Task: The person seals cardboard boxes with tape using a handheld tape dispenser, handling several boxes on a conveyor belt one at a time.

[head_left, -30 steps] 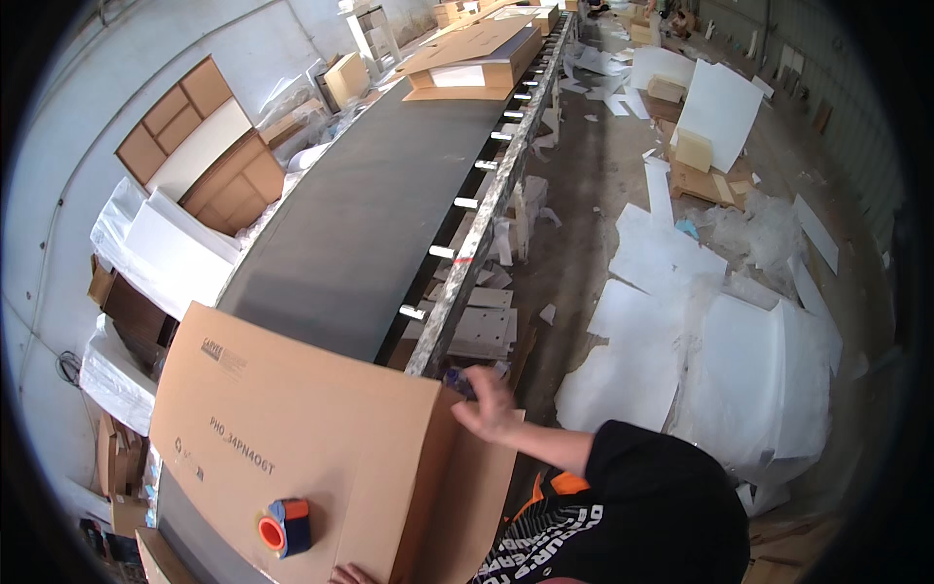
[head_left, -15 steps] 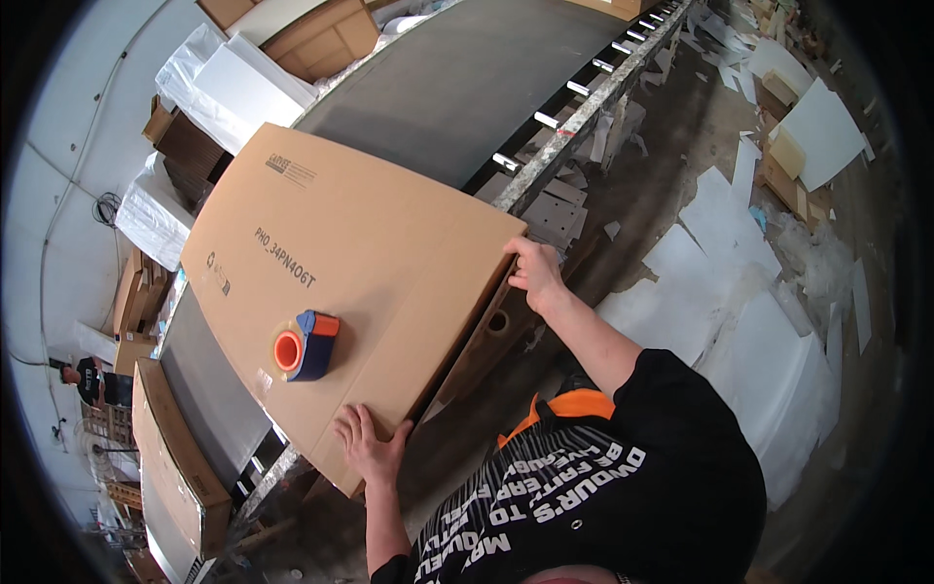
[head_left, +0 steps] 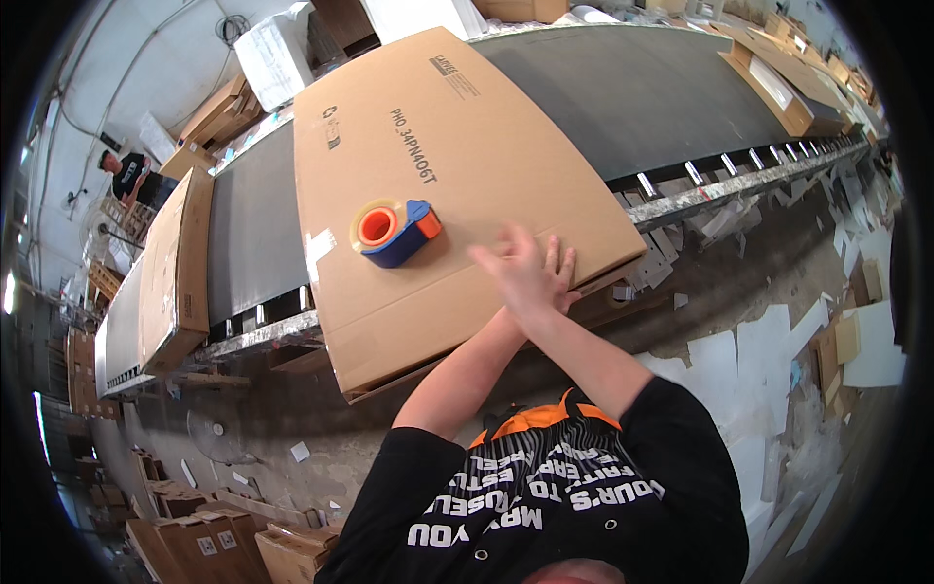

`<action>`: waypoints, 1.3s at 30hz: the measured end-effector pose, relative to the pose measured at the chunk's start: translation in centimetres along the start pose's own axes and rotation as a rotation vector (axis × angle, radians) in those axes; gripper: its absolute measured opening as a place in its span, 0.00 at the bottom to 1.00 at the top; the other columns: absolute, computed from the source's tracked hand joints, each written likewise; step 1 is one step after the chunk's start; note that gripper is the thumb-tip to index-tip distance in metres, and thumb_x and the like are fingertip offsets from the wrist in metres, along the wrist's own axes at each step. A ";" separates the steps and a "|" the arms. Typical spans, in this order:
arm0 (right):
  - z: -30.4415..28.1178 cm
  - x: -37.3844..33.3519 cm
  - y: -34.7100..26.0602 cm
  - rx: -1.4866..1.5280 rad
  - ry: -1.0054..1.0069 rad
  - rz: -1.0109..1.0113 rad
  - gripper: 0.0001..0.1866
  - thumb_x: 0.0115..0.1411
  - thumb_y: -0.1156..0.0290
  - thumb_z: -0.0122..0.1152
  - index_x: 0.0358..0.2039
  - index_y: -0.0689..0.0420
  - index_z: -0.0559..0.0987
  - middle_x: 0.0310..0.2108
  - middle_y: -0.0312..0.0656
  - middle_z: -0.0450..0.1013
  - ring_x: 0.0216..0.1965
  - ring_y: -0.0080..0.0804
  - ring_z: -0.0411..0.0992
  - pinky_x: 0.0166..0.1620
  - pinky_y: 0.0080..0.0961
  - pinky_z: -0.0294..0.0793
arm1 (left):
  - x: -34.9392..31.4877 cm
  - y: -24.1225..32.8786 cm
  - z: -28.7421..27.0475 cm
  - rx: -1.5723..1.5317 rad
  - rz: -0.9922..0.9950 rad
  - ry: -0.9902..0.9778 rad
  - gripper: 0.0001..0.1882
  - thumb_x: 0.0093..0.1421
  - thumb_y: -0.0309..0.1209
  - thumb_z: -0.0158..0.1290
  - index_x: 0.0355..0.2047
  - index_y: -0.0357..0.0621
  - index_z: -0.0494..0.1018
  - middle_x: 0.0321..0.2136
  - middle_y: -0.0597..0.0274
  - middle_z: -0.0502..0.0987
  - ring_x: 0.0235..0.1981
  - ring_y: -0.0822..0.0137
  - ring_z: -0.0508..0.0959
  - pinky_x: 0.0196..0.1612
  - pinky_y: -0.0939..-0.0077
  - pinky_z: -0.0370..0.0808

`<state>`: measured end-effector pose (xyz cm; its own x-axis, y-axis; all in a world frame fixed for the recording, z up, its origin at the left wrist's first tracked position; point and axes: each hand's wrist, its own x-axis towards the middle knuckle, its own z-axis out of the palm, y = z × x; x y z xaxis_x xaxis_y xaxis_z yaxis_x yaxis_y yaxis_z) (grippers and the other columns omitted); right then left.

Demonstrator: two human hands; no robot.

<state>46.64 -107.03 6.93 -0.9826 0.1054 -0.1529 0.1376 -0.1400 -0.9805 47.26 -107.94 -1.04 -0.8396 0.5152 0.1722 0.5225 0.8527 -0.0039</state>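
A large flat cardboard box (head_left: 516, 165) lies across the conveyor in front of me, its near side overhanging the conveyor edge. On its top rests a blue and orange tape dispenser (head_left: 397, 236) with a roll of clear tape. My left hand (head_left: 562, 265) is laid with fingers extended on the box top by the near edge. Crossing over the left wrist, my right hand (head_left: 523, 273) is somewhat blurred, its fingers spread and pointing toward the dispenser. It holds nothing that I can see. The box's near side is partly hidden by my arms.
The dark conveyor belt (head_left: 671, 92) has rollers along its near rail. Another carton (head_left: 180, 268) sits on it at left, an opened carton (head_left: 793, 92) at far right. White sheets (head_left: 744, 375) litter the floor at right. A person (head_left: 136, 180) stands at far left.
My right hand has left the box's right corner and moved left. My left hand has shifted right along the near edge, so the arms now cross. The view has turned left.
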 end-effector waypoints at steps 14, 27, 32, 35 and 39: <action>8.1 13.0 3.7 -0.100 0.022 0.343 0.28 0.52 0.79 0.59 0.56 0.66 0.68 0.50 0.51 0.72 0.53 0.48 0.73 0.53 0.47 0.76 | 2.5 3.4 -2.2 -0.112 0.096 -0.108 0.44 0.58 0.57 0.55 0.70 0.51 0.59 0.70 0.43 0.57 0.67 0.28 0.56 0.69 0.34 0.49; -15.8 4.8 -13.2 -1.435 -0.046 -0.246 0.23 0.38 0.65 0.61 0.39 0.47 0.86 0.44 0.52 0.79 0.48 0.52 0.77 0.52 0.41 0.77 | 0.0 -0.4 -2.3 -0.075 -0.017 -0.085 0.43 0.61 0.54 0.55 0.69 0.43 0.58 0.69 0.39 0.56 0.67 0.26 0.55 0.70 0.37 0.49; -16.3 5.9 -10.7 -1.679 -0.467 0.156 0.25 0.31 0.62 0.72 0.36 0.54 0.87 0.36 0.52 0.82 0.40 0.48 0.81 0.45 0.37 0.81 | 0.1 -0.7 -3.5 -0.074 -0.024 -0.183 0.44 0.62 0.54 0.53 0.71 0.44 0.55 0.70 0.39 0.53 0.68 0.27 0.53 0.70 0.35 0.46; -18.6 2.1 -10.1 -1.677 -0.531 0.163 0.24 0.32 0.60 0.73 0.35 0.52 0.88 0.39 0.52 0.81 0.40 0.47 0.81 0.45 0.36 0.81 | -0.2 -0.7 -4.2 -0.061 -0.072 -0.212 0.43 0.63 0.53 0.54 0.70 0.43 0.56 0.70 0.40 0.54 0.68 0.27 0.54 0.70 0.39 0.50; -22.3 -3.0 -4.6 -1.645 -0.509 0.191 0.24 0.35 0.60 0.70 0.38 0.51 0.86 0.40 0.50 0.81 0.45 0.47 0.80 0.49 0.39 0.80 | 1.5 1.0 -5.7 0.044 -0.047 -0.325 0.47 0.60 0.51 0.57 0.73 0.52 0.50 0.72 0.46 0.50 0.66 0.27 0.59 0.66 0.36 0.57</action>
<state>51.72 -84.72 9.10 -0.8318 -0.1331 -0.5389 -0.0984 0.9908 -0.0929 47.40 -106.83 4.77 -0.8699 0.4700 -0.1498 0.4811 0.8754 -0.0470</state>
